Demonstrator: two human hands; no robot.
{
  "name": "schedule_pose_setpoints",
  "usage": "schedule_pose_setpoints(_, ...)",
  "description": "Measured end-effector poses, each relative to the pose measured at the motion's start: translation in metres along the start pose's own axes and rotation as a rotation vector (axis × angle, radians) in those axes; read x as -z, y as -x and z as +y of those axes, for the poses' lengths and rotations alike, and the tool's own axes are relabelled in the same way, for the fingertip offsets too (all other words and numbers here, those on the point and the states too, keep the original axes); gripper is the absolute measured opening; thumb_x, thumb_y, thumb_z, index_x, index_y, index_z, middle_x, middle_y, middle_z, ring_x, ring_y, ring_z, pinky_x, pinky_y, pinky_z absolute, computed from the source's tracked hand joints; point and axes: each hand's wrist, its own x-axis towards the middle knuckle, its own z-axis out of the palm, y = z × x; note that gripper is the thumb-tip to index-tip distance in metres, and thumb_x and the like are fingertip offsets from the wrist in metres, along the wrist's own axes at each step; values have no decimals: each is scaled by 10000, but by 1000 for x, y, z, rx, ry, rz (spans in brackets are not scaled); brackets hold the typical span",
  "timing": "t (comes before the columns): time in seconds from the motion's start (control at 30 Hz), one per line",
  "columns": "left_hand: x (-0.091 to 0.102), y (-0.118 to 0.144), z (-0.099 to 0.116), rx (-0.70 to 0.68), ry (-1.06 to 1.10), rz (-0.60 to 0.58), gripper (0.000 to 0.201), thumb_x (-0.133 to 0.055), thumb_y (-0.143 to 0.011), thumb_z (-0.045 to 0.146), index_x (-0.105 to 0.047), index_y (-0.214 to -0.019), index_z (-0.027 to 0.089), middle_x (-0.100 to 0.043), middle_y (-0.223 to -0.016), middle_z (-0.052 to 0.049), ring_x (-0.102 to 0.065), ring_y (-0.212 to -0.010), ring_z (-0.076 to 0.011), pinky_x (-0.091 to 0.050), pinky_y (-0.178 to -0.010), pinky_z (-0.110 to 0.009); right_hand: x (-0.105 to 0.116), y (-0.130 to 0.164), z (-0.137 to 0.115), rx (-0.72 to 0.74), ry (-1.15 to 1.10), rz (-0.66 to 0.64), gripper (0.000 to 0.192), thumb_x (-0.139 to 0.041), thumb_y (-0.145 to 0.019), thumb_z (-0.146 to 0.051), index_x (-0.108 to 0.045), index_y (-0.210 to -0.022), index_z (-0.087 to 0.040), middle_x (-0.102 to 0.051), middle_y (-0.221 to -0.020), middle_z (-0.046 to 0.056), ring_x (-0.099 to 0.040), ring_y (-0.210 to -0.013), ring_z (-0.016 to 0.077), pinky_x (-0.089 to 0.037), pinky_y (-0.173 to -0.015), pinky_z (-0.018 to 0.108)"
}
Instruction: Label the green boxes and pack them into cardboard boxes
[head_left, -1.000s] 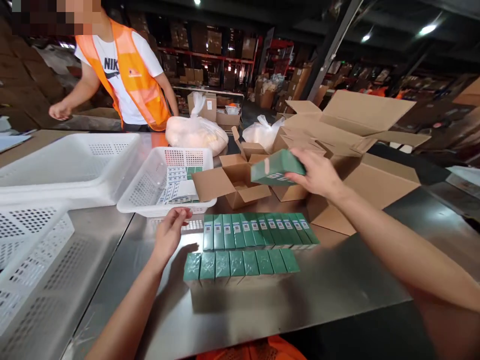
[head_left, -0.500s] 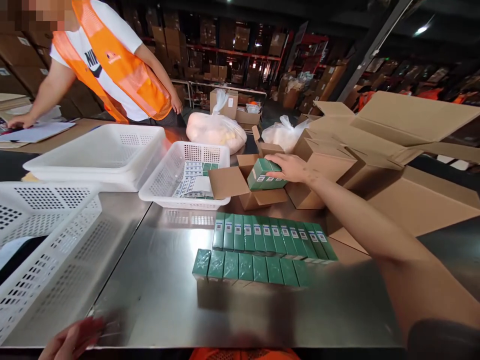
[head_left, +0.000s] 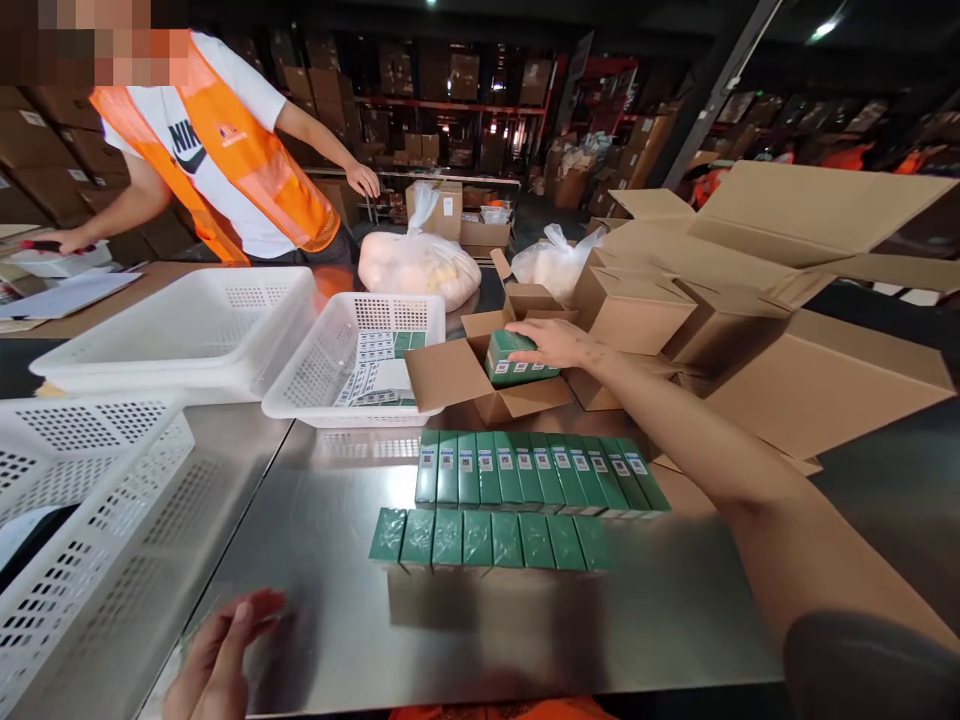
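The right hand [head_left: 551,342] reaches out toward twelve o'clock, fingers wrapped over a green box [head_left: 517,360] lying long-axis crosswise in the mouth of a small open carton [head_left: 480,378]. The left hand [head_left: 221,650] hangs near seven o'clock, well apart, fingers loosely spread and, as far as the blur allows, holding nothing.
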Motion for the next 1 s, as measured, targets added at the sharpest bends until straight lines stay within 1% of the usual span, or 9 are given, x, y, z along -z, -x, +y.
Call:
schedule_pose_setpoints(0.1,-7,1,7,143,47,-67,539,-538,-781,763,-719,-874,264,-788,-980,-70,-740,-958,-323,-588,-834,-431,-23,3,-7,55,-66,-85,696,-415,-941,-663,-483,-1450,-193,-581,-1415,141,-584,-1238,336,-465,-1004,454)
schedule_pose_setpoints(0.23,-9,8,11,245,89,-73,569,-551,-739,787,-700,-884,258,-781,-981,-66,-723,-1001,-329,-559,-930,-459,-50,14,-11,144,-135,-229,644,-430,-942,-650,-535,-1410,-219,-606,-1395,106,-594,-1239,307,-484,-988,445)
schedule_pose_setpoints(0.4,-9,14,3,287,138,-43,549,-569,-736,757,-691,-870,239,-776,-930,-57,-733,-932,-300,-587,-897,-426,-58,26,-15,155,-148,-261,1040,-695,-709,-742,-360,-1536,-210,-469,-1528,150,-506,-1331,382,-446,-1038,514)
schedule_pose_setpoints(0.53,-26,10,13,246,172,-54,497,-591,-775,699,-688,-886,224,-769,-904,-54,-731,-886,-269,-592,-855,-379,-65,16,-24,63,-91,-202,851,-633,-818,-674,-414,-1508,-226,-525,-1483,136,-540,-1292,379,-456,-1021,496)
schedule_pose_setpoints(0.7,-68,0,55,63,236,-181,435,-627,-803,609,-659,-934,196,-752,-930,-75,-718,-858,-246,-589,-776,-342,-69,2,-33,13,-96,-142,883,-637,-821,-671,-388,-1519,-191,-452,-1521,192,-455,-1334,441,-370,-1066,578)
schedule_pose_setpoints(0.8,-84,1,65,-4,175,-222,427,-565,-854,593,-662,-967,193,-740,-1042,-100,-705,-946,-244,-567,-794,-325,-54,32,-54,54,-152,63,906,-597,-850,-687,-330,-1541,-164,-345,-1580,209,-320,-1413,450,-278,-1108,625)
schedule_pose_setpoints(0.87,-90,6,60,11,169,-221,484,-526,-876,619,-675,-1025,182,-731,-1086,-107,-698,-956,-244,-561,-792,-332,-40,73,-79,90,-268,229,885,-479,-909,-723,-271,-1557,-157,-416,-1527,202,-400,-1360,397,-335,-1080,580)
schedule_pose_setpoints(0.93,-96,16,46,53,246,-203,587,-476,-882,678,-677,-1082,165,-734,-1072,-113,-700,-929,-246,-566,-791,-357,-31,119,-108,183,-275,179,908,-408,-877,-813,-352,-1525,-180,-520,-1437,188,-490,-1273,375,-376,-1039,554)
schedule_pose_setpoints(1.0,-104,28,29,60,340,-162,684,-415,-874,743,-681,-1076,146,-741,-1013,-117,-704,-918,-257,-569,-822,-391,-33,160,-134,185,-177,64,993,-380,-821,-879,-373,-1520,-175,-551,-1395,205,-509,-1243,400,-385,-1000,573)
